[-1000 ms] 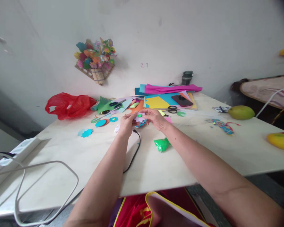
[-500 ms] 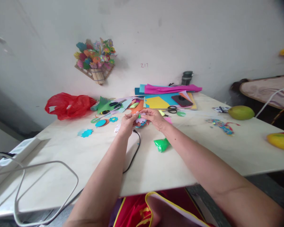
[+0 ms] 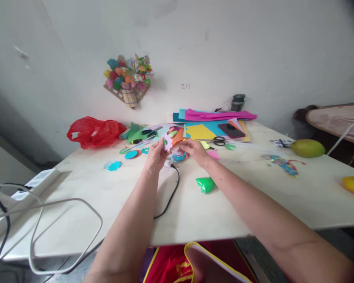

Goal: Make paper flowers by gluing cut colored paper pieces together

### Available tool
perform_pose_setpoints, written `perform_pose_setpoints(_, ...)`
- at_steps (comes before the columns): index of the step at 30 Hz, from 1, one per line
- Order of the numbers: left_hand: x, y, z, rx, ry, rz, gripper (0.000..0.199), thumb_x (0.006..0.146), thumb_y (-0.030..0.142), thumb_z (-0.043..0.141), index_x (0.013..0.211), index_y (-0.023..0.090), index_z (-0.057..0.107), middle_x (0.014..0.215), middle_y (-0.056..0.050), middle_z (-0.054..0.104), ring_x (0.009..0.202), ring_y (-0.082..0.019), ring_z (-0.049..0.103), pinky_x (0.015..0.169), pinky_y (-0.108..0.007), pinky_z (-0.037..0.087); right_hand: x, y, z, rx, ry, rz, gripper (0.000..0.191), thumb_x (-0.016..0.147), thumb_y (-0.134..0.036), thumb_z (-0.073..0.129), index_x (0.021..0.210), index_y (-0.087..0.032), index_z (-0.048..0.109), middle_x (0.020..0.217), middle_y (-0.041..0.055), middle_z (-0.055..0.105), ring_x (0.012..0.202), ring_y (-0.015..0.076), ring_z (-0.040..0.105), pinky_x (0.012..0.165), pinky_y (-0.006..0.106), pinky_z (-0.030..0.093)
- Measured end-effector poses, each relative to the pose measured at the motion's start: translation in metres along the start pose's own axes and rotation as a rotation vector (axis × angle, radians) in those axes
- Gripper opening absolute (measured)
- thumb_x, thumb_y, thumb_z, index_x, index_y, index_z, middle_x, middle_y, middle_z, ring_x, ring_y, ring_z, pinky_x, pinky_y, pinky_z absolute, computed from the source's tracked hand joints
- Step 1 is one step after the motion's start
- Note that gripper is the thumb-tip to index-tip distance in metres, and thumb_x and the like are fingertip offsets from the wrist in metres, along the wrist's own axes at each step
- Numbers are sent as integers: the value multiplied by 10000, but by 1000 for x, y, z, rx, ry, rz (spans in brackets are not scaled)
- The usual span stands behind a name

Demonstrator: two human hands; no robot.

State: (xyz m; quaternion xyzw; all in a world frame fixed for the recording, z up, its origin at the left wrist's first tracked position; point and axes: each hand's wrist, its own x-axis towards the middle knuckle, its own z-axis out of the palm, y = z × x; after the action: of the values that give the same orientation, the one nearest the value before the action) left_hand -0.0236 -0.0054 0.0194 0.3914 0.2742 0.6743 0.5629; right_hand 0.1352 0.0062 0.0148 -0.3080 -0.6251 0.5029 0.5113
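Observation:
My left hand (image 3: pixel 157 155) grips a pale purple paper flower (image 3: pixel 168 142) that has a bit of green on it. Just to its right is my right hand (image 3: pixel 194 151), its fingers pinched together; anything between them is too small to make out. Below and between the hands lie blue and pink scalloped paper pieces (image 3: pixel 179 157). A black cable (image 3: pixel 174 188) runs toward me from a small white plug beside them. Nearer to me, a green plastic packet (image 3: pixel 205 184) rests on the white table (image 3: pixel 224 216).
At the left are a red plastic bag (image 3: pixel 96 132), blue flower cutouts (image 3: pixel 114 166) and a power strip (image 3: pixel 26 196) with looping cables. Behind lie coloured sheets (image 3: pixel 199 132), scissors (image 3: pixel 219 140) and a phone (image 3: pixel 231 130). A green-yellow fruit (image 3: pixel 308 148) sits at the right.
My hands have moved apart. The purple flower has stayed in my left hand and shifted left, while my right hand has let it go. The camera view has shifted slightly.

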Motion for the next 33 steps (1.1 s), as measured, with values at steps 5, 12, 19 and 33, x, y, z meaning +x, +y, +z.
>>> perform_pose_setpoints(5,5,17,-9,-65,2,21,320,688,369,771,655,164,526,507,68,501,426,-41,482,455,-166,435,11,5,17,-363,-49,-25,227,740,-367,632,659,-155,616,620,21,642,547,121,545,524,240,407)
perform_pose_setpoints(12,3,37,-36,-87,97,68,281,717,323,752,645,176,524,510,73,502,418,-35,476,445,-155,423,5,-4,60,-1072,-307,-144,298,784,-400,612,995,-196,664,1000,86,704,897,235,643,740,309,459)
perform_pose_setpoints(19,0,39,-53,-131,224,92,251,750,327,728,668,190,534,472,84,463,400,-32,464,457,-149,439,3,3,101,-1532,-291,-128,458,710,-197,623,1155,-94,584,1100,224,638,1040,303,613,860,367,457)
perform_pose_setpoints(33,7,59,-53,-257,222,217,274,754,403,718,686,182,571,485,78,489,403,-13,450,446,-122,417,45,8,85,-1099,117,106,304,803,-308,541,1049,-158,637,1000,164,688,977,294,647,774,359,481)
